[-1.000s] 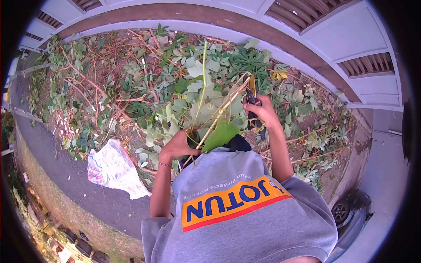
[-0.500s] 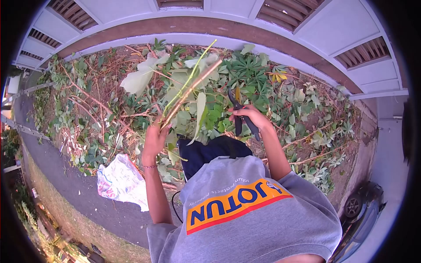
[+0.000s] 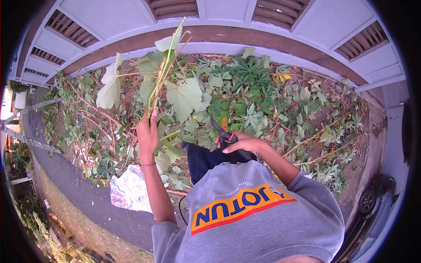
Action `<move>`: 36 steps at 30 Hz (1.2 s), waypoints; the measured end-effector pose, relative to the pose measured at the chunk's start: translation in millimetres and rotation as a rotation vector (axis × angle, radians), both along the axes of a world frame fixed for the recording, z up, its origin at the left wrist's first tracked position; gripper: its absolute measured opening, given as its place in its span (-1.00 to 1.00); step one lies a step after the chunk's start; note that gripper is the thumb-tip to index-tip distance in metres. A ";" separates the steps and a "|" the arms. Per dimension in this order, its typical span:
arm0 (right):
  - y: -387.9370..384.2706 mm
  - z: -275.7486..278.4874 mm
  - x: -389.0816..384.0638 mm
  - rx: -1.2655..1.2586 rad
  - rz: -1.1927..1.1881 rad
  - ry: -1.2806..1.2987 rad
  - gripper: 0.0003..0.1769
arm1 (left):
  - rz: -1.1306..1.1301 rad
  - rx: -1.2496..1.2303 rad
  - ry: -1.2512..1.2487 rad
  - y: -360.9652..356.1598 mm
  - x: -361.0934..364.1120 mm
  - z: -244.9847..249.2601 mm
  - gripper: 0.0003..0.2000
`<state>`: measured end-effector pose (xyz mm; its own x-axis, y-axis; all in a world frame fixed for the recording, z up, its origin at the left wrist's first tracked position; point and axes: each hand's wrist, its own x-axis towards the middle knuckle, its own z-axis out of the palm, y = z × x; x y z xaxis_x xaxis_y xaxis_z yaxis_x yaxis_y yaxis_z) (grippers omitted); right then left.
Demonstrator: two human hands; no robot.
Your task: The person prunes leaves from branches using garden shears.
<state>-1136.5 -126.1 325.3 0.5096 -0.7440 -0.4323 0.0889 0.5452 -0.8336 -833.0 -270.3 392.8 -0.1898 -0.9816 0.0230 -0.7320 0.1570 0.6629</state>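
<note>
Over on the far left, two metal rails (image 3: 30,109) lie beside the paved path (image 3: 79,193), and a crumpled white plastic bag (image 3: 129,193) sits on that path just by my left elbow. Next to it, my left hand (image 3: 148,131) is raised in front of me, fingers wrapped tight round the lower ends of a bunch of cut stems (image 3: 160,83). The stems stand nearly upright from my fist, with broad pale green leaves fanning out above it and their tips reaching up against the white wall (image 3: 245,37). Further right and lower, close to my chest, my right hand (image 3: 241,143) is closed round the handles of the pruning shears (image 3: 221,131), blades pointing up and away from me, well apart from the bunch. Beyond both hands, a bed of green leaves and cut branches (image 3: 272,101) spreads along the foot of the wall. At the far right edge, a car wheel (image 3: 368,201) shows
</note>
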 end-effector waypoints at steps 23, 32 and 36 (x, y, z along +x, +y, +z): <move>-122.5 71.9 17.4 -0.382 -0.120 0.622 -0.37 | -0.197 0.030 -0.005 19.8 -55.0 34.9 -0.65; -119.8 40.7 9.5 -0.313 -0.188 0.613 -0.40 | -0.377 0.056 -0.182 12.2 -58.0 41.3 -0.65; -115.0 27.7 15.6 -0.330 -0.310 0.671 -0.41 | -0.466 0.052 -0.259 -7.3 -69.2 48.1 -0.58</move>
